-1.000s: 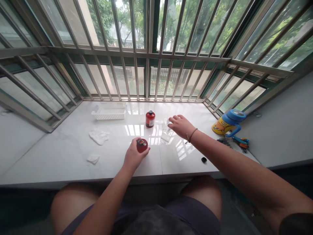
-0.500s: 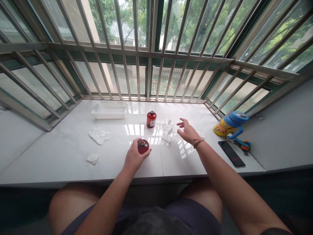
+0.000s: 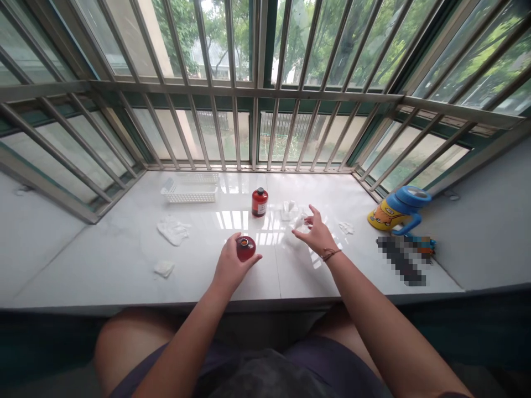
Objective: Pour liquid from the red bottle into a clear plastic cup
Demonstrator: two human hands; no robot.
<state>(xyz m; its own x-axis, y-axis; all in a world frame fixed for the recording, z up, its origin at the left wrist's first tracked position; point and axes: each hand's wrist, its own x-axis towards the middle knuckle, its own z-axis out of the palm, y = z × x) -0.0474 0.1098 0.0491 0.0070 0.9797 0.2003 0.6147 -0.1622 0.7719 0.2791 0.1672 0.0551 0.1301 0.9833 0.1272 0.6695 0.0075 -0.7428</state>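
Note:
My left hand (image 3: 231,258) is wrapped around the side of a round red bottle (image 3: 247,250) near the counter's front. The bottle has no cap, and its neck opening faces up toward me. A second red bottle (image 3: 259,203), with a black cap and a white label, stands upright farther back. To the right, my right hand (image 3: 317,233) has thumb and index finger spread wide. Crumpled clear plastic (image 3: 299,222) shows between those fingers; whether they touch it, I cannot tell. Crumpled white tissue (image 3: 289,210) lies just behind.
A white plastic basket (image 3: 191,197) sits at the back left. Crumpled white material (image 3: 172,230) and a small white wad (image 3: 164,269) lie on the left. A blue and yellow jug (image 3: 392,213) stands at the right, behind a blurred-out dark patch (image 3: 402,262). Barred windows enclose the counter.
My right hand has come slightly nearer and leftward, over the clear plastic, which now looks shifted toward the fingers. My left hand keeps the red bottle in about the same place.

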